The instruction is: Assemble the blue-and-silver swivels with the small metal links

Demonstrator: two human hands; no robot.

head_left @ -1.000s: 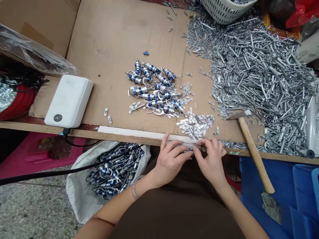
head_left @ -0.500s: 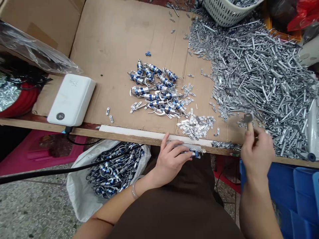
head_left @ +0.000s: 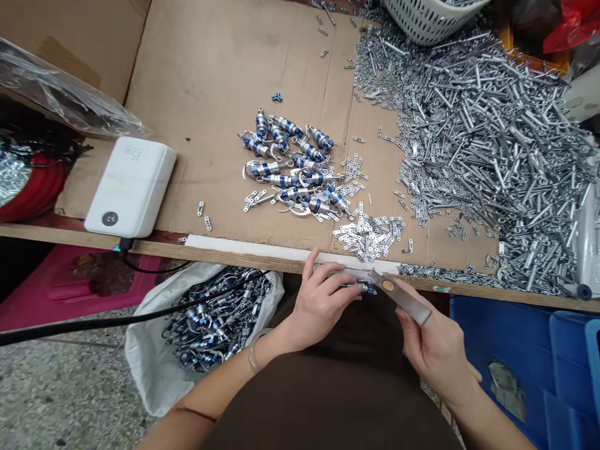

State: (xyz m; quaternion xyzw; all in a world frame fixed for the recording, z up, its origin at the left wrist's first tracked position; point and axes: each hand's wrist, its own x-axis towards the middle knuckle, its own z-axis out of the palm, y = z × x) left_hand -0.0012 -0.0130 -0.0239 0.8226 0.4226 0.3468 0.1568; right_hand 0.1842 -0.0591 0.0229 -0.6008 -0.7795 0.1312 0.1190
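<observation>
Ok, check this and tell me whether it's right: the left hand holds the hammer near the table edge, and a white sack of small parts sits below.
Not quite: in the head view, the right hand, not the left hand, holds the hammer. The hammer is near the table edge, and a white sack of small parts sits below.

Resting to the right of both hands a second ago, the hammer (head_left: 407, 301) is now gripped in the right hand (head_left: 435, 344) and brought in close beside the left hand (head_left: 323, 303).
</observation>
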